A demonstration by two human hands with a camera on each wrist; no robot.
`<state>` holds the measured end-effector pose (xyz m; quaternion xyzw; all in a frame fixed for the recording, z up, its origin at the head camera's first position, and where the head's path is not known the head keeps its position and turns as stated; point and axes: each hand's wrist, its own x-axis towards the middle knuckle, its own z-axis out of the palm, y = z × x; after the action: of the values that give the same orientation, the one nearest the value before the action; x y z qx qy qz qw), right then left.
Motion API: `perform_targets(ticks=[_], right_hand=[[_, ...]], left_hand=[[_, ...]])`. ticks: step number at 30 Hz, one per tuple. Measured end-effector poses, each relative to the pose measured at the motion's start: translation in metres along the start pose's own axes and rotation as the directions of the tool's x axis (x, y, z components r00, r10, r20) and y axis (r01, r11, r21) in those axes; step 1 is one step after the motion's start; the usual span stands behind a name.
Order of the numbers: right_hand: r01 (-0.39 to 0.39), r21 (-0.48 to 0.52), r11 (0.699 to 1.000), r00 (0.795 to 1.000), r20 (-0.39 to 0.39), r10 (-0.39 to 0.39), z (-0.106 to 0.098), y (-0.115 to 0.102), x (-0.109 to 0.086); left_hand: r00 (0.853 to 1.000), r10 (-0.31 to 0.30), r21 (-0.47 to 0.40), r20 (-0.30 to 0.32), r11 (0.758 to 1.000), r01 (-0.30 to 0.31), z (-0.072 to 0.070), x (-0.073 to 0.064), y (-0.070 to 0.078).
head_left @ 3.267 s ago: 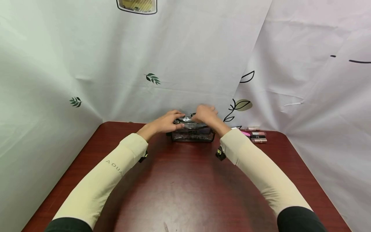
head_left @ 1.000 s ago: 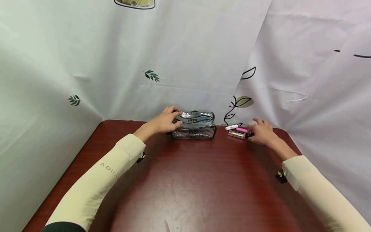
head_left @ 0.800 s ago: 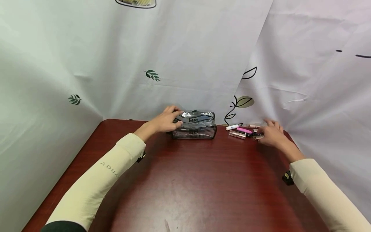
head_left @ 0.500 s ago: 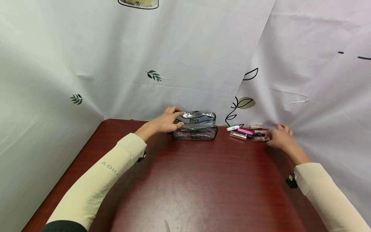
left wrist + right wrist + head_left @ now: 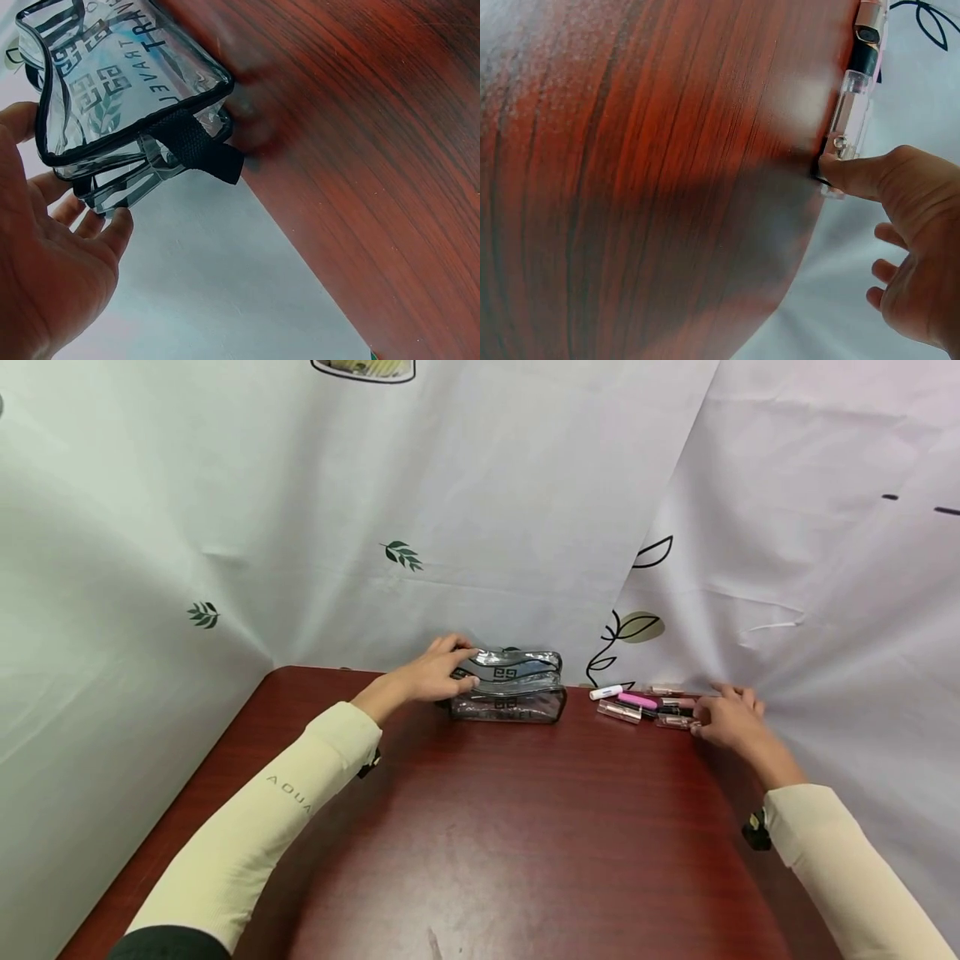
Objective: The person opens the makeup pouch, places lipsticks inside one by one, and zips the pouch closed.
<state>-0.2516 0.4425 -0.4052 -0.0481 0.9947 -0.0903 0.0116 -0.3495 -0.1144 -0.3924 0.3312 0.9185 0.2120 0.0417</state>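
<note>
A clear plastic cosmetic bag with black piping stands at the table's back edge. My left hand grips its left end; in the left wrist view the thumb lies at the piping and the fingers curl behind. At the back right lie several makeup tubes: a white tube, a pink tube and a clear-cased lipstick. My right hand is at their right end. In the right wrist view its straight thumb touches the end of a clear-cased tube; the index finger is hidden.
The dark red wooden table spreads in front of the bag. A white cloth with leaf prints hangs directly behind it. A black strap sticks out from the bag's end.
Earlier both hands were on the bag; the right hand has moved right, passing over the makeup tubes to their far end. The left hand has stayed on the bag.
</note>
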Motion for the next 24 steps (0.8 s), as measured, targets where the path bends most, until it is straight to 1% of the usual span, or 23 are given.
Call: perform_targets(ticks=[2, 3, 4, 6, 7, 10, 11, 14, 19, 20, 24], right_hand=[[0.01, 0.004, 1.0, 1.0, -0.008, -0.009, 0.0, 0.0, 0.0], [0.013, 0.004, 1.0, 1.0, -0.01, -0.013, 0.001, 0.0, -0.001], [0.016, 0.004, 1.0, 1.0, -0.011, -0.016, 0.001, 0.001, -0.001], [0.021, 0.004, 1.0, 1.0, -0.007, -0.021, 0.001, 0.001, -0.001], [0.024, 0.008, 1.0, 1.0, -0.005, -0.024, 0.001, 0.002, -0.001], [0.038, 0.007, 0.999, 0.999, 0.006, -0.038, 0.001, 0.005, -0.002], [0.044, 0.0, 0.999, 0.999, 0.008, -0.044, 0.001, 0.006, -0.002], [0.063, -0.01, 0.998, 0.998, 0.017, -0.063, -0.001, 0.01, -0.004], [0.089, -0.043, 0.995, 0.993, 0.076, -0.086, -0.017, 0.011, -0.007], [0.093, -0.049, 0.994, 0.992, 0.09, -0.088, -0.021, 0.011, -0.007], [0.104, -0.064, 0.992, 0.988, 0.121, -0.096, -0.036, 0.004, -0.006]], left_hand=[[1.0, 0.002, -0.005, 0.003, 1.0, -0.002, 0.003, 0.005, -0.009], [1.0, -0.016, -0.003, 0.011, 1.0, 0.017, -0.001, 0.002, 0.0], [1.0, -0.008, 0.01, 0.0, 1.0, 0.008, 0.0, 0.002, -0.002], [1.0, -0.015, -0.007, 0.005, 1.0, 0.015, -0.002, 0.001, 0.002], [1.0, -0.022, -0.014, 0.015, 1.0, 0.022, -0.006, -0.002, 0.009], [0.999, -0.032, -0.014, 0.018, 0.999, 0.033, -0.012, -0.009, 0.022], [0.998, -0.045, -0.025, 0.031, 0.999, 0.046, -0.015, -0.012, 0.03], [0.998, -0.055, -0.01, 0.035, 0.998, 0.055, -0.016, -0.014, 0.034], [0.999, -0.043, -0.033, 0.028, 0.999, 0.044, -0.017, -0.014, 0.033], [1.0, -0.021, -0.041, 0.017, 0.999, 0.021, -0.011, -0.009, 0.021], [1.0, -0.024, -0.05, 0.016, 0.998, 0.024, -0.011, -0.009, 0.019]])
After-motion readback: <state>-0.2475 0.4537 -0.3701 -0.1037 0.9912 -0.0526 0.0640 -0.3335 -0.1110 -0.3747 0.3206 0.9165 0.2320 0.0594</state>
